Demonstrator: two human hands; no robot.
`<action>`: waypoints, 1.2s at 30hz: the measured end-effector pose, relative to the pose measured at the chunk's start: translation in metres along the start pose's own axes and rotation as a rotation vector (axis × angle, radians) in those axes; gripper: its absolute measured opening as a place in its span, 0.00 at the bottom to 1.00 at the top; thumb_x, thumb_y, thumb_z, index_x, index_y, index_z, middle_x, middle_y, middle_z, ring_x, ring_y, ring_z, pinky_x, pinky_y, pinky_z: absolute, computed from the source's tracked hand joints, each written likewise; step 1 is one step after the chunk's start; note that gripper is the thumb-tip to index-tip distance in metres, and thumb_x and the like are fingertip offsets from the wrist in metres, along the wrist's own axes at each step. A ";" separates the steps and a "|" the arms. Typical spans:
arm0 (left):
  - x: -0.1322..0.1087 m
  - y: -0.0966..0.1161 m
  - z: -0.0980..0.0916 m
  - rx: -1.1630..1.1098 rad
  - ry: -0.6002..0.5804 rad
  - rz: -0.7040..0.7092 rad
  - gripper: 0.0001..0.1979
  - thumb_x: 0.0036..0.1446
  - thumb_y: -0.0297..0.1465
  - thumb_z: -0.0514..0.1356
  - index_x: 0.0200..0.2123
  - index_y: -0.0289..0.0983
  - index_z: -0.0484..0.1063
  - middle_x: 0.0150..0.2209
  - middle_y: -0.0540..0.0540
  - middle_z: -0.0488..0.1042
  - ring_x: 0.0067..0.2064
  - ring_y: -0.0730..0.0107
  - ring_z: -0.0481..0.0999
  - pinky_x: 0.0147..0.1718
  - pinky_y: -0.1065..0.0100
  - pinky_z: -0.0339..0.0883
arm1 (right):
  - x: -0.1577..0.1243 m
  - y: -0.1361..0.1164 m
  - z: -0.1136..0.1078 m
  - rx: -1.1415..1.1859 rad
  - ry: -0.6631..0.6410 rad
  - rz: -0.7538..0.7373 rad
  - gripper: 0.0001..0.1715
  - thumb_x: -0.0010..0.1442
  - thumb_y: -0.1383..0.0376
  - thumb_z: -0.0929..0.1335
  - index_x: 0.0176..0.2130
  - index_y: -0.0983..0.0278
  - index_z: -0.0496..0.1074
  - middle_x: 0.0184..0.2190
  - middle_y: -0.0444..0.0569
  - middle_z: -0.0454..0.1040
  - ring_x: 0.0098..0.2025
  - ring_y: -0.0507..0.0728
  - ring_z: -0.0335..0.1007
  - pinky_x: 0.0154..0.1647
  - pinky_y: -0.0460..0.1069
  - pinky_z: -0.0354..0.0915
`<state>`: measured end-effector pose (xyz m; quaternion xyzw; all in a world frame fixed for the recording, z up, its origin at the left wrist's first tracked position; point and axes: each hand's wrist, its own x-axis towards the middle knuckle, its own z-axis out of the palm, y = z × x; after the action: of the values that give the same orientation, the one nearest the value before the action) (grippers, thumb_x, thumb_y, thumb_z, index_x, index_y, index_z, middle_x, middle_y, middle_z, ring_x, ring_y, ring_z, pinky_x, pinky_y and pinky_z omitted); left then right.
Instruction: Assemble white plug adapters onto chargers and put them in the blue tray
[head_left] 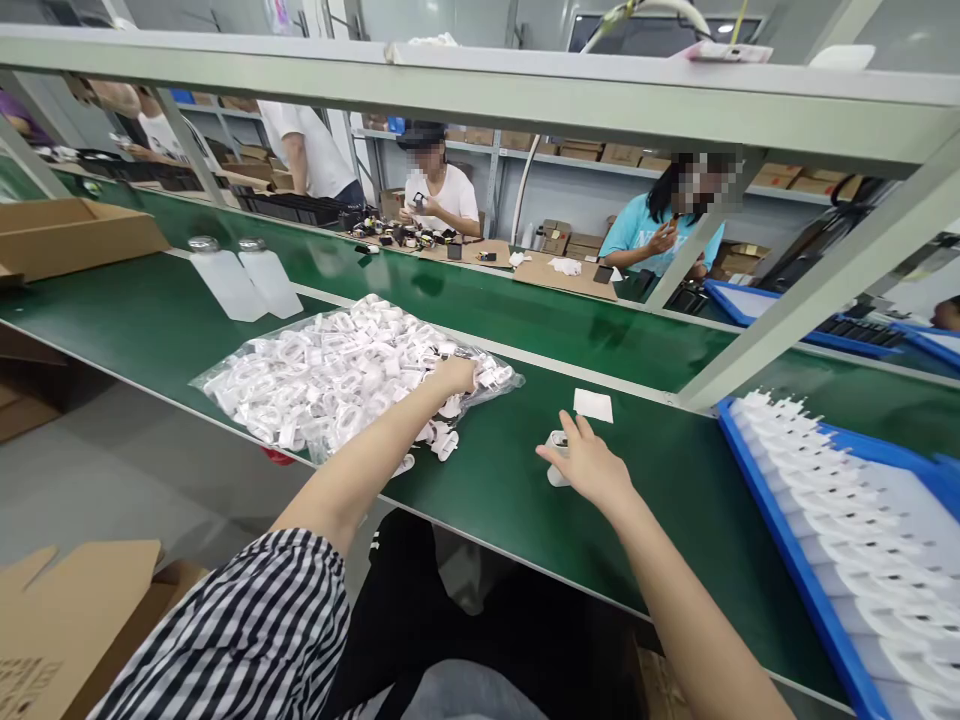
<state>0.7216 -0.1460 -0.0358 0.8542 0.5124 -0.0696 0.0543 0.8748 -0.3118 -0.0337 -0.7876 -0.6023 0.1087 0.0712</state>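
Observation:
My left hand (pixel 454 376) reaches to the right end of a clear plastic bag (pixel 330 375) heaped with small white plastic parts. Its fingers are largely hidden among the parts there, so I cannot see what they grip. A few loose white parts (pixel 444 443) lie on the green table just below that wrist. Over a single white plastic piece (pixel 557 474) with a dark opening on top, my right hand (pixel 592 465) hovers or rests with thumb and fingers apart; contact is unclear. Behind it lies a small white paper square (pixel 593 405).
A blue tray (pixel 795 590) with rows of white parts stands at the right. Two white bottles (pixel 270 280) stand behind the bag. An open cardboard box (pixel 75 235) is at far left. A slanted frame post (pixel 810 290) rises near the tray. Co-workers sit across the bench.

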 end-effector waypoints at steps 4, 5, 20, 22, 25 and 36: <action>-0.007 0.007 -0.010 0.024 0.064 -0.045 0.14 0.44 0.30 0.52 0.36 0.32 0.63 0.36 0.41 0.66 0.40 0.61 0.65 0.37 0.63 0.57 | 0.001 0.020 -0.017 0.150 0.117 -0.075 0.31 0.48 0.55 0.58 0.50 0.65 0.51 0.51 0.57 0.53 0.47 0.64 0.56 0.36 0.55 0.59; -0.011 0.009 -0.014 0.031 0.094 -0.062 0.14 0.45 0.28 0.50 0.37 0.30 0.63 0.38 0.39 0.65 0.41 0.60 0.64 0.37 0.63 0.58 | 0.002 0.025 -0.020 0.200 0.156 -0.103 0.29 0.49 0.57 0.58 0.50 0.65 0.52 0.50 0.56 0.55 0.45 0.61 0.58 0.36 0.54 0.60; -0.058 0.108 -0.023 -0.399 0.211 0.371 0.11 0.43 0.24 0.50 0.33 0.36 0.65 0.33 0.48 0.67 0.35 0.71 0.67 0.33 0.73 0.59 | 0.015 0.036 -0.015 0.160 0.352 -0.306 0.12 0.47 0.62 0.60 0.34 0.61 0.63 0.31 0.47 0.68 0.28 0.54 0.65 0.26 0.48 0.61; -0.049 0.103 -0.013 -0.430 0.151 0.346 0.15 0.41 0.25 0.53 0.36 0.37 0.63 0.35 0.49 0.67 0.36 0.71 0.67 0.33 0.73 0.59 | 0.021 0.046 -0.008 0.255 0.301 -0.221 0.10 0.45 0.63 0.62 0.31 0.62 0.62 0.26 0.45 0.68 0.26 0.54 0.65 0.25 0.49 0.61; -0.038 0.097 0.005 -0.456 -0.009 0.404 0.21 0.33 0.31 0.59 0.37 0.38 0.63 0.38 0.49 0.66 0.38 0.67 0.66 0.33 0.73 0.59 | 0.029 0.059 0.002 0.580 0.224 -0.193 0.10 0.44 0.61 0.63 0.29 0.63 0.60 0.27 0.45 0.69 0.28 0.53 0.66 0.29 0.49 0.62; -0.028 0.113 0.045 -0.770 0.090 0.413 0.22 0.38 0.33 0.56 0.41 0.38 0.60 0.25 0.54 0.68 0.26 0.74 0.67 0.23 0.75 0.57 | 0.033 0.062 0.016 0.754 0.177 -0.196 0.10 0.44 0.62 0.63 0.30 0.62 0.65 0.34 0.46 0.69 0.36 0.53 0.65 0.38 0.50 0.61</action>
<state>0.8051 -0.2306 -0.0728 0.8583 0.3214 0.1760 0.3593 0.9373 -0.2964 -0.0667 -0.6512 -0.5842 0.2468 0.4169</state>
